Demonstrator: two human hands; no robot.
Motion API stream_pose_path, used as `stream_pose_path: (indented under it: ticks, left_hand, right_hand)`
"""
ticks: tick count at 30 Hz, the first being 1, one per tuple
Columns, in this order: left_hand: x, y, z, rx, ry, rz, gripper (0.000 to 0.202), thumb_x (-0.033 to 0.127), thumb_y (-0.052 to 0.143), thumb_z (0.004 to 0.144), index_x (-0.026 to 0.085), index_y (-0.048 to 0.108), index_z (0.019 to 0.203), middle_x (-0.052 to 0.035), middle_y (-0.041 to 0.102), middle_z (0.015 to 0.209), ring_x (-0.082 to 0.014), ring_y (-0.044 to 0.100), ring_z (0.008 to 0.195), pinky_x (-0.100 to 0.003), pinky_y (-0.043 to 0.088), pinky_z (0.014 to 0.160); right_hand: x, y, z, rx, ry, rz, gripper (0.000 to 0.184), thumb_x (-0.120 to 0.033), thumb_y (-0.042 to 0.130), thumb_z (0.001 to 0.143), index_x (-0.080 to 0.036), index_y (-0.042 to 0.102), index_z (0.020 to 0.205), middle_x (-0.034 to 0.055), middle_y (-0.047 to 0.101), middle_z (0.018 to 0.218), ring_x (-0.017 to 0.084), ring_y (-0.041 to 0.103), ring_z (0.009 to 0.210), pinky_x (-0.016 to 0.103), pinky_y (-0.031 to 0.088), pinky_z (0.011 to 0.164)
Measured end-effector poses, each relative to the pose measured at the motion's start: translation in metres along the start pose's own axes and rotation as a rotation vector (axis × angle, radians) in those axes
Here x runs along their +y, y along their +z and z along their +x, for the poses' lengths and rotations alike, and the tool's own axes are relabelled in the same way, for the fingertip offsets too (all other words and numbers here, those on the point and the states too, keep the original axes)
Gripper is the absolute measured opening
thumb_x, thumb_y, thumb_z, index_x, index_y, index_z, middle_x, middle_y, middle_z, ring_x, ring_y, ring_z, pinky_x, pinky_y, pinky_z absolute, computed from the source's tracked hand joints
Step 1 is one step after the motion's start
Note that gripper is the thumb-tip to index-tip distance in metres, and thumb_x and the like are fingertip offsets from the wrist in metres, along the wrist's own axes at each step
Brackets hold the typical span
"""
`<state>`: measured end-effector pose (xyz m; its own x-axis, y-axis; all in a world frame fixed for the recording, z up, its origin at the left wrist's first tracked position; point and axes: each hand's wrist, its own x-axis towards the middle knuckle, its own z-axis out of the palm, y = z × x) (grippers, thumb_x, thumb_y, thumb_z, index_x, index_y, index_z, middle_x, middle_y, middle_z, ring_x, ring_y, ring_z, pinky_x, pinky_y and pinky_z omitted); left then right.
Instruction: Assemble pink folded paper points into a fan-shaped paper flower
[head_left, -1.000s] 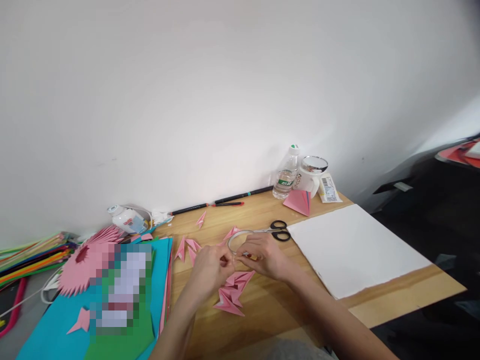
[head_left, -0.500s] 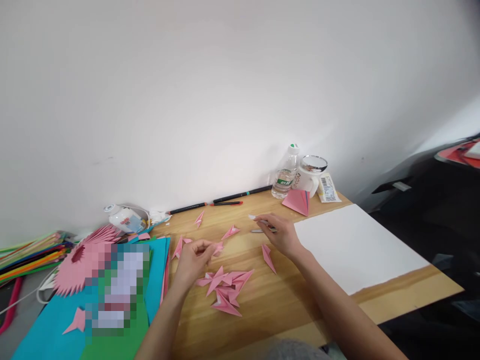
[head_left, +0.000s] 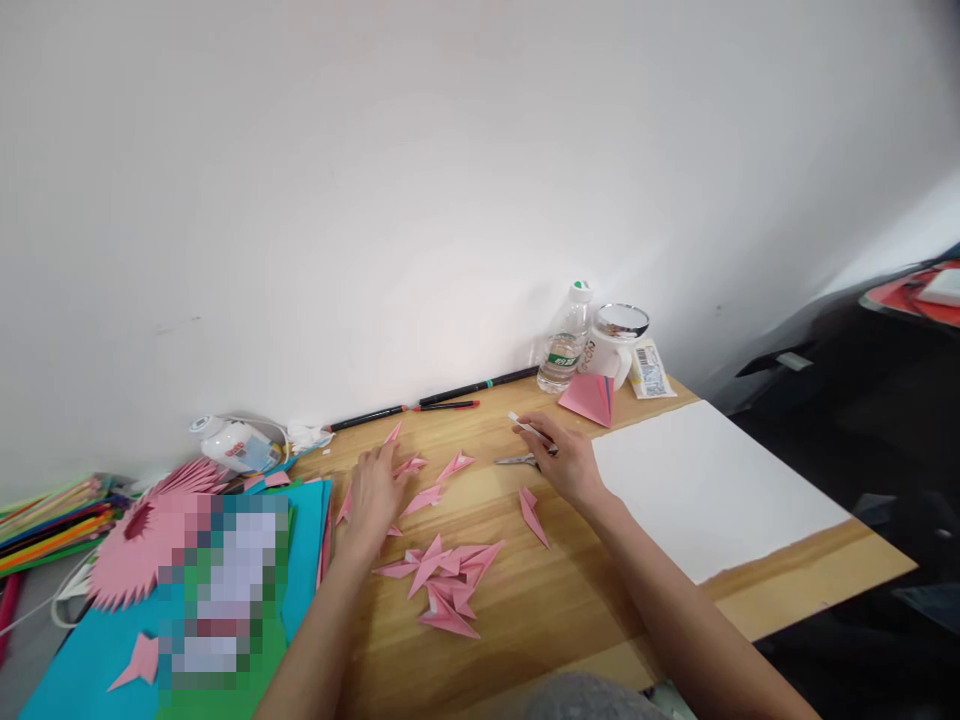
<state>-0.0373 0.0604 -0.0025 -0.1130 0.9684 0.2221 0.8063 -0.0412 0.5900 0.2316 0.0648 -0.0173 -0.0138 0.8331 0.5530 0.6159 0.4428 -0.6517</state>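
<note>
My left hand [head_left: 373, 492] lies open on the wooden table [head_left: 570, 590], fingers stretched out over small pink folded paper pieces [head_left: 411, 466]. My right hand [head_left: 568, 463] is closed in a pinch on a thin white strip [head_left: 525, 427] that sticks out to the upper left. It rests over scissors [head_left: 514, 461]; only the blades show. A heap of pink folded pieces [head_left: 448, 580] lies between my forearms, and a single pink piece [head_left: 535, 513] sits just below my right hand.
A white sheet [head_left: 705, 480] covers the table's right part. A water bottle [head_left: 564, 345], a mug [head_left: 619, 346] and a larger pink folded paper [head_left: 590, 397] stand at the back by the wall, with black pens [head_left: 450, 394]. Blue and green paper [head_left: 90, 660], a pink paper flower [head_left: 131, 555] and a glue bottle [head_left: 229, 441] lie left.
The hands have parted from a clear tape ring held at the centre. My left hand moved up-left and flattened over the pink pieces; my right moved to the scissors with the white strip.
</note>
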Motion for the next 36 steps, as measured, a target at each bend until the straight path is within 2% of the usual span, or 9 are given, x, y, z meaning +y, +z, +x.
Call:
stream_pose_path:
  ticks: [3,7,10,15,20,24,29,34,36]
  left_hand:
    - [0.019,0.009,-0.012,0.086,0.310,0.159,0.016,0.022,0.055,0.078,0.017,0.062,0.092,-0.0126,0.062,0.099,-0.0280,0.052,0.096,-0.043,0.040,0.084]
    - [0.056,0.033,-0.036,-0.300,0.772,0.059,0.022,0.014,0.041,0.087,0.017,0.058,0.100,-0.0086,0.062,0.098,-0.0202,0.054,0.093,-0.034,0.043,0.082]
    - [0.082,0.051,-0.049,-0.488,0.912,0.109,0.025,0.014,0.040,0.088,0.015,0.055,0.108,-0.0084,0.062,0.102,-0.0188,0.055,0.092,-0.031,0.044,0.081]
    - [0.100,0.068,-0.058,-0.507,0.905,0.363,0.036,0.045,0.051,0.079,0.010,0.064,0.081,-0.0114,0.061,0.079,-0.0250,0.056,0.081,-0.036,0.045,0.072]
    - [0.108,0.084,-0.074,-0.435,0.767,0.341,0.057,0.061,0.054,0.067,0.008,0.061,0.085,-0.0130,0.060,0.083,-0.0267,0.055,0.080,-0.037,0.044,0.070]
    - [0.124,0.093,-0.084,-0.463,0.706,0.334,0.047,0.052,0.054,0.075,0.009,0.058,0.094,-0.0132,0.060,0.085,-0.0277,0.055,0.080,-0.039,0.044,0.070]
    - [0.131,0.091,-0.079,-0.604,0.596,0.248,0.023,0.001,0.049,0.071,0.011,0.059,0.089,-0.0135,0.061,0.089,-0.0254,0.056,0.083,-0.035,0.044,0.072]
    - [0.112,0.073,-0.063,-0.569,0.353,0.066,0.012,0.010,0.053,0.070,0.015,0.058,0.080,-0.0068,0.063,0.077,-0.0198,0.060,0.069,-0.031,0.047,0.061]
    - [0.101,0.060,-0.055,-0.539,0.080,-0.318,0.011,0.016,0.060,0.068,0.015,0.057,0.079,-0.0013,0.061,0.066,-0.0159,0.059,0.058,-0.026,0.047,0.053]
  right_hand:
    - [-0.001,0.000,0.001,0.023,0.047,0.070,0.022,-0.033,0.048,0.087,-0.021,0.058,0.102,0.0047,0.070,0.087,0.014,0.063,0.060,0.024,0.049,0.054]
    - [-0.003,0.000,0.001,0.071,0.092,0.144,0.021,-0.030,0.043,0.089,-0.019,0.059,0.098,0.0057,0.070,0.086,0.012,0.060,0.055,0.024,0.049,0.052]
    - [-0.003,0.001,0.001,0.089,0.093,0.154,0.020,-0.030,0.044,0.088,-0.019,0.059,0.097,0.0063,0.071,0.086,0.013,0.061,0.055,0.025,0.049,0.052]
    - [-0.002,0.003,-0.001,0.093,0.099,0.161,0.020,-0.029,0.044,0.088,-0.019,0.057,0.100,0.0060,0.071,0.086,0.014,0.063,0.059,0.025,0.050,0.055]
    - [-0.004,0.003,-0.001,0.151,0.141,0.188,0.021,-0.029,0.045,0.088,-0.018,0.055,0.102,0.0070,0.070,0.086,0.013,0.062,0.058,0.025,0.050,0.054]
    - [-0.005,0.004,0.000,0.186,0.179,0.232,0.022,-0.031,0.045,0.087,-0.017,0.055,0.103,0.0075,0.070,0.086,0.012,0.061,0.056,0.025,0.051,0.054]
    - [-0.006,0.005,-0.001,0.183,0.195,0.241,0.022,-0.031,0.045,0.087,-0.018,0.054,0.103,0.0076,0.070,0.087,0.012,0.061,0.058,0.025,0.050,0.054]
    - [-0.004,0.008,-0.002,0.174,0.170,0.264,0.023,-0.032,0.045,0.088,-0.018,0.054,0.104,0.0079,0.069,0.087,0.013,0.062,0.060,0.025,0.050,0.054]
    - [-0.005,0.010,-0.003,0.152,0.148,0.280,0.022,-0.032,0.045,0.087,-0.019,0.054,0.103,0.0077,0.070,0.087,0.013,0.062,0.059,0.026,0.050,0.055]
